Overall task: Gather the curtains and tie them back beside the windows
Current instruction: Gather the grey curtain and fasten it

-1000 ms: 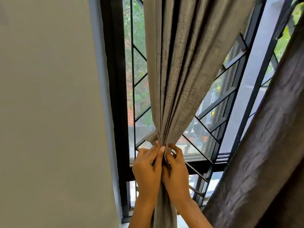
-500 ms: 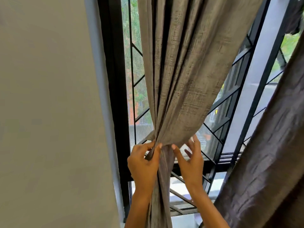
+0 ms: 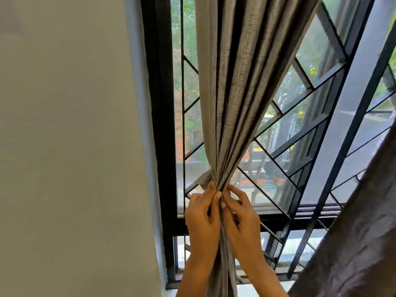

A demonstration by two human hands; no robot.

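Note:
A grey-brown curtain [image 3: 240, 86] hangs in front of the window and narrows into a tight bunch low down. My left hand [image 3: 202, 213] grips the bunch from its left side, fingers curled round the folds. My right hand [image 3: 241, 215] holds the same bunch from the right, fingertips pinching the fabric at the narrowest point. A short flap of fabric [image 3: 204, 179], perhaps a tie-back, sticks out to the left just above my left hand. Below my hands the curtain falls straight down between my forearms.
A black window frame [image 3: 159, 125] with a diagonal metal grille [image 3: 285, 146] stands behind the curtain. A plain beige wall [image 3: 64, 146] fills the left. A second, darker curtain [image 3: 360, 232] hangs at the lower right.
My right hand, spread open beside the curtain half a second ago, has come back in and closed on the bunch next to my left hand.

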